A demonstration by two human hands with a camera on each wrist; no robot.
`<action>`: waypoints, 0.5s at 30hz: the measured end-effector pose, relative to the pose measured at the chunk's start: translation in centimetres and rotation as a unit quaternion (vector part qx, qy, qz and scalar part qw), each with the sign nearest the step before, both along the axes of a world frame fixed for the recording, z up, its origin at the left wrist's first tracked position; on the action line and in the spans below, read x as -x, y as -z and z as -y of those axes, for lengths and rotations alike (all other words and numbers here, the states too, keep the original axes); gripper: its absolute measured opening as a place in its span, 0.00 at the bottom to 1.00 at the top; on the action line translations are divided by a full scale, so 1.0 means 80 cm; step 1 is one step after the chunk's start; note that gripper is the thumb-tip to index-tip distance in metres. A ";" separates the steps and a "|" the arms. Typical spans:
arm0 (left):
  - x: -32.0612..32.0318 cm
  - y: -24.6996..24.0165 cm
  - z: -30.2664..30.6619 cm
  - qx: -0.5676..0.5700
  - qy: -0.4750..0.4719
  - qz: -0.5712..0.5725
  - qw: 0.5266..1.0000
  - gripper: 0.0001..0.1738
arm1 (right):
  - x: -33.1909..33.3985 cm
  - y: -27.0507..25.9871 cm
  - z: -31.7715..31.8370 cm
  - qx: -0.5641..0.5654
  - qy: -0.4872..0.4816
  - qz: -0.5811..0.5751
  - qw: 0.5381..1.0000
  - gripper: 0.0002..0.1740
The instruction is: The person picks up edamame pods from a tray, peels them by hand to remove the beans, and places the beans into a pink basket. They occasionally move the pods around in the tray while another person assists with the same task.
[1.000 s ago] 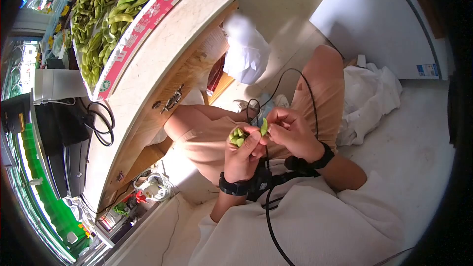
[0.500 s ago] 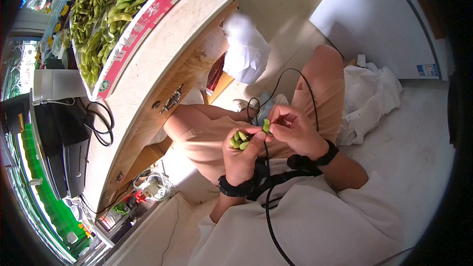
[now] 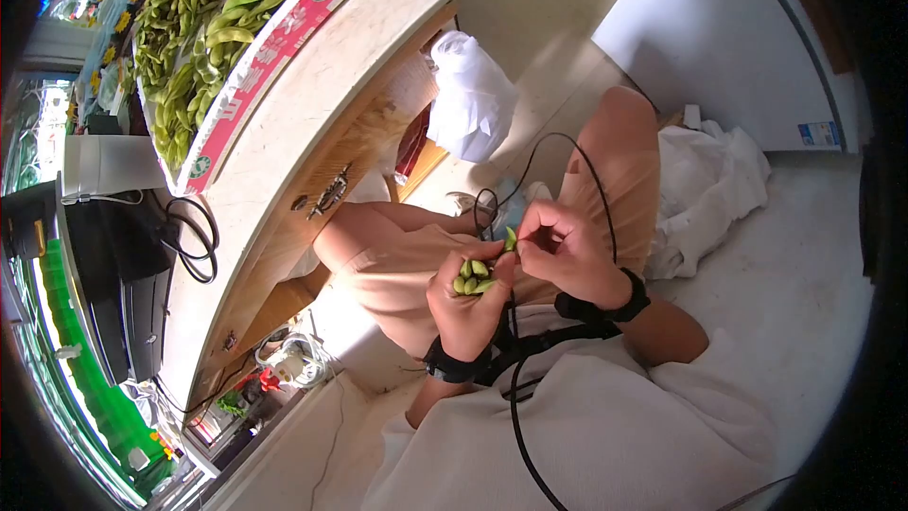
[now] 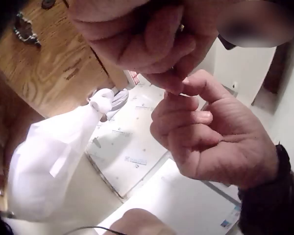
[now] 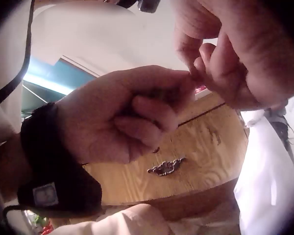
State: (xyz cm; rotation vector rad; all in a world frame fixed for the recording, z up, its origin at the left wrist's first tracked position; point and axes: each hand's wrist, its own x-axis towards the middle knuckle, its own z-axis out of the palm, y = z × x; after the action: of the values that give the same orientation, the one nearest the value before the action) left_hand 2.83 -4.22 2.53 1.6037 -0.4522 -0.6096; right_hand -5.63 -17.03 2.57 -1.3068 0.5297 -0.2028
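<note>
In the head view, my left hand (image 3: pixel 463 310) curls round several plump green soybeans (image 3: pixel 475 276), cupped between palm and fingers. A bright green soybean pod (image 3: pixel 511 239) stands up between the fingertips of both hands. My right hand (image 3: pixel 570 260) pinches at it with thumb and index finger. In the left wrist view, the fingertips of the left hand (image 4: pixel 142 41) and right hand (image 4: pixel 213 134) meet, hiding the pod. From the right wrist view, the left hand (image 5: pixel 122 110) and the closer right hand (image 5: pixel 257 56) also meet at the fingertips.
A tray of soybean pods (image 3: pixel 180 76) with a pink rim stands on the curved counter (image 3: pixel 359 57). Beside the counter is a white plastic bag (image 3: pixel 470 99). A black cable (image 3: pixel 601 180) loops past the hands. White cloth (image 3: pixel 705 189) lies by a white appliance (image 3: pixel 728 47).
The left hand has turned slightly, showing more of the soybeans in its palm. Less of the pod shows between the fingertips, and the left fingers sit closer round it.
</note>
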 end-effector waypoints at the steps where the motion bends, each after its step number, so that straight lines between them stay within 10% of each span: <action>1: 0.000 -0.001 0.000 0.000 0.000 0.000 1.000 0.09 | 0.000 0.001 -0.001 0.000 0.000 0.000 1.000 0.05; 9: -0.005 0.002 -0.005 0.118 -0.061 -0.354 0.926 0.07 | -0.005 0.004 -0.011 -0.155 0.009 0.052 0.987 0.06; 15: 0.001 0.008 -0.004 0.134 -0.075 -0.221 0.963 0.11 | 0.001 -0.001 -0.001 -0.051 -0.031 0.000 0.998 0.05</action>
State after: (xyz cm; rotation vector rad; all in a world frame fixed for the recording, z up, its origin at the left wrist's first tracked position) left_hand 2.77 -3.92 1.85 1.1867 -0.0741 -0.7330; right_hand -5.73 -16.93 2.66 -1.2228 0.4923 -0.1220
